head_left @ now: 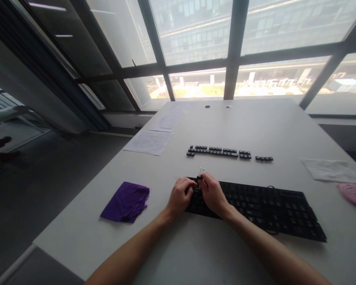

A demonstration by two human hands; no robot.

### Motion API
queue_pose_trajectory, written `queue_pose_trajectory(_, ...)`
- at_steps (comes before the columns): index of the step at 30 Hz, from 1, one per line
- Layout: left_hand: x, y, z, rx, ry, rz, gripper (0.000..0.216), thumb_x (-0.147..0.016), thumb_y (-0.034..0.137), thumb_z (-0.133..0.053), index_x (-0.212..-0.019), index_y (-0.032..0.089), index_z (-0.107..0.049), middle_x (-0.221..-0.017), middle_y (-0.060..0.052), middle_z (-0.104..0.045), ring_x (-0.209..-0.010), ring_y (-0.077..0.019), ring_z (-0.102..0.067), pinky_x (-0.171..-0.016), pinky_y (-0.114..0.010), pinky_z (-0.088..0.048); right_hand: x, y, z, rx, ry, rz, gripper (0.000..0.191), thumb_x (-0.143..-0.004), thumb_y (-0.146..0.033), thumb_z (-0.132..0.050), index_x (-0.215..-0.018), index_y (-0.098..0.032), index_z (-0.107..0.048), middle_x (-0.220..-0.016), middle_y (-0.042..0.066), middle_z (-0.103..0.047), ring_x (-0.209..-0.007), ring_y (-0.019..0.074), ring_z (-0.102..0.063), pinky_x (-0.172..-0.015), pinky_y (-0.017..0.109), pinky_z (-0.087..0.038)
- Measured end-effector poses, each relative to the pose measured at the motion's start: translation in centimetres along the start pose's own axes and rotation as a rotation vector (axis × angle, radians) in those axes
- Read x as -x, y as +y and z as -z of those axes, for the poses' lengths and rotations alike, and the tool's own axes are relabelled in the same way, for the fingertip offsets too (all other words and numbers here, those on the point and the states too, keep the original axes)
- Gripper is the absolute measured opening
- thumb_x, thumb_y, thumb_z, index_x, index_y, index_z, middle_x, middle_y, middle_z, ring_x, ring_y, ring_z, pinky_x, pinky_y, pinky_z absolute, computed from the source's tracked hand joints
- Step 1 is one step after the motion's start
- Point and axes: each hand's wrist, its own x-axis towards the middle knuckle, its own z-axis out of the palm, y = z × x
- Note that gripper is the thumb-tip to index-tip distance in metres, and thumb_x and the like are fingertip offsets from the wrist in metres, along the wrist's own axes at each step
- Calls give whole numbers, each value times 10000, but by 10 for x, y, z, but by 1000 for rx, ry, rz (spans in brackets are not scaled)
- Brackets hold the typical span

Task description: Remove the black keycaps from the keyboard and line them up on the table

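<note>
A black keyboard (pixel 264 206) lies at a slant on the white table, its left end under both hands. Between the curled fingers of my right hand (pixel 214 194) is a small keycap puller (pixel 199 177), black at its handle, its two thin wire prongs pointing up. My left hand (pixel 179 194) bends over the keyboard's upper left corner, fingertips close to the puller. Those fingers are closed, and what they pinch, if anything, is hidden. Past the keyboard, loose black keycaps (pixel 215 152) stand in rows, with a short separate row (pixel 264 158) at their right.
A folded purple cloth (pixel 125 202) lies left of the hands. Written paper sheets (pixel 150 141) run along the table's left edge. At the right are a white cloth (pixel 329 170) and a pink item (pixel 354 196). Windows (pixel 195 35) rise behind the white table (pixel 273 122).
</note>
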Motion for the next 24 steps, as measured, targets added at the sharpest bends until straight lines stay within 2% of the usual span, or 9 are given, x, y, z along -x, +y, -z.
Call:
queue_pose_trajectory(2,0,-1,-1,-3,-5,-8,181,-916,147,-467,-912,208,-637,-910,-31,-663,-911,-205,-561,-867,-356,-442,-2,0,1,-5,3,0,191,-968,-175,-438,-786,-210,-486,-776,2,-514,-698,158,-483,-658,256,-391)
queue_pose_trajectory(5,0,-2,-2,-11,-4,2,179,-901,139,-458,-868,202,-623,-890,-33,-651,-891,-207,-552,-843,-353,-445,-1,1,0,22,-73,51,184,-979,-160,-425,-820,-210,-504,-818,11,-517,-706,154,-492,-669,253,-404)
queue_pose_trajectory(9,1,-2,1,-13,-14,-5,167,-858,122,-464,-832,200,-609,-859,-40,-627,-878,-215,-543,-821,-354,-455,5,2,-3,164,-164,195,175,-963,-101,-426,-904,-207,-553,-831,24,-540,-693,159,-495,-661,258,-415)
queue_pose_trajectory(12,2,2,8,-5,-92,-71,114,-836,147,-522,-841,200,-622,-894,-55,-616,-913,-226,-548,-844,-365,-470,9,2,-4,309,-185,351,218,-940,-58,-421,-954,-199,-587,-794,34,-554,-716,186,-500,-674,282,-429)
queue_pose_trajectory(14,2,3,13,-6,-164,-111,88,-824,173,-576,-881,198,-637,-931,-62,-612,-938,-230,-551,-864,-370,-477,10,2,-4,350,-176,401,226,-942,-56,-419,-964,-197,-593,-793,42,-577,-733,196,-512,-689,294,-439)
queue_pose_trajectory(17,0,1,15,3,-185,-100,117,-834,200,-623,-945,197,-661,-970,-63,-619,-959,-224,-558,-884,-368,-480,10,3,-4,317,-132,369,210,-967,-77,-411,-954,-194,-585,-799,48,-612,-726,192,-543,-699,293,-449)
queue_pose_trajectory(24,-1,-2,6,54,-122,5,86,-868,221,-639,-899,227,-719,-961,-43,-665,-968,-216,-588,-889,-370,-481,6,2,-1,102,-82,86,170,-973,-143,-436,-850,-199,-541,-770,30,-628,-676,162,-577,-662,252,-426)
